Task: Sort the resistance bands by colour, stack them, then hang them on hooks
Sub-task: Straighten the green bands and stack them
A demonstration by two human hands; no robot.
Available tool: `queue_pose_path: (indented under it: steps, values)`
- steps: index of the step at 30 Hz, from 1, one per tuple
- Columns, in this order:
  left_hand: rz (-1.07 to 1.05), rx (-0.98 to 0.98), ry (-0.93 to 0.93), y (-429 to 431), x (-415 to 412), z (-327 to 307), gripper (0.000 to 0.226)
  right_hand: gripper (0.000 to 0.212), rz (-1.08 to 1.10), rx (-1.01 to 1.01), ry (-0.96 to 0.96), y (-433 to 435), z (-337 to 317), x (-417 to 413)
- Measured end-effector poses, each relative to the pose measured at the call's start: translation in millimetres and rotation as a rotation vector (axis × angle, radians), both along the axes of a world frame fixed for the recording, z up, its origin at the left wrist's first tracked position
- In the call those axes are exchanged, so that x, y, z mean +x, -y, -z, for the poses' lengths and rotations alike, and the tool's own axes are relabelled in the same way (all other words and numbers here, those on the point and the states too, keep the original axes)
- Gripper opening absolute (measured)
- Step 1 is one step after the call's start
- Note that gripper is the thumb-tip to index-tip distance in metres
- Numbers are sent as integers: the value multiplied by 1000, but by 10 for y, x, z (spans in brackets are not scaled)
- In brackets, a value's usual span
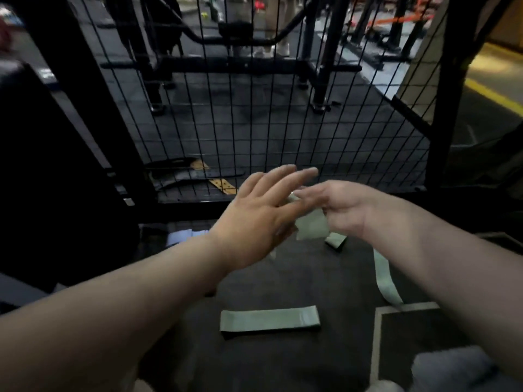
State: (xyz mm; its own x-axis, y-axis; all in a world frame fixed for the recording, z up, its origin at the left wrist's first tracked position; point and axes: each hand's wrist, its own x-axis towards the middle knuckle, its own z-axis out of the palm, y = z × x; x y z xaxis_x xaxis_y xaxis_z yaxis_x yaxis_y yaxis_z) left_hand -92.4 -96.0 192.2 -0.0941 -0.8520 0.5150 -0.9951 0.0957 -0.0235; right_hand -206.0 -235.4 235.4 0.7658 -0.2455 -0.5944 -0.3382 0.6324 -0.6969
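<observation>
— What is the person wearing?
— Little shows. The left forearm [127, 301] and right forearm [441, 256] are bare from the near edge to the wrists. The left hand [254, 219] and right hand [345, 210] are bare too.
— Anything else?
— Pale grey fabric [452, 366] in the near right corner, soft and blurred. I cannot tell whether it is clothing.
</observation>
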Motion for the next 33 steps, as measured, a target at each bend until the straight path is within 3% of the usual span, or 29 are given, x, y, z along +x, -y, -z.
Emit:
queue_pose_path:
  steps: [3, 7, 10, 12, 15, 17, 20, 23, 26, 29, 31, 33]
  values:
    - [69, -45, 68, -286, 8, -253, 44, 40, 53, 104, 19, -161, -145, -78]
    - [51, -19, 149, -524, -16, -270, 54, 45, 83, 175, 82, -318, -287, -202]
    - [73, -116, 55, -544, -70, -281, 37, 37, 130, 161, 112, -463, -237, -285]
    - [76, -143, -215, -482, -138, -286, 25, 29, 229, 193, 124, -545, -133, -343]
    - [-45, -40, -936, -349, -203, -208, 24, 26, 285, 129, 50, -599, -14, -364]
    - [-166, 59, -1337, -300, -194, -153, 25, 24, 222, -11, -35, -602, 8, -377]
    - [-207, 111, -1658, -279, -140, -163, 25, 26, 178, -397, -106, -551, 13, -361]
    - [-132, 142, -1735, -256, -111, -202, 27, 33, 152, -684, -38, -458, -42, -341]
    - [-71, 228, -1708, -240, -117, -210, 30, 40, -2, -722, 40, -469, -164, -314]
    - [-38, 280, -1694, -243, -171, -241, 18, 24, 74, -845, 96, -518, -192, -284]
    - [-17, 307, -1731, -241, -179, -238, 29, 17, 122, -967, 122, -544, -182, -293]
    - [37, 396, -1761, -258, -170, -232, 42, 16, 153, -938, 159, -548, -193, -308]
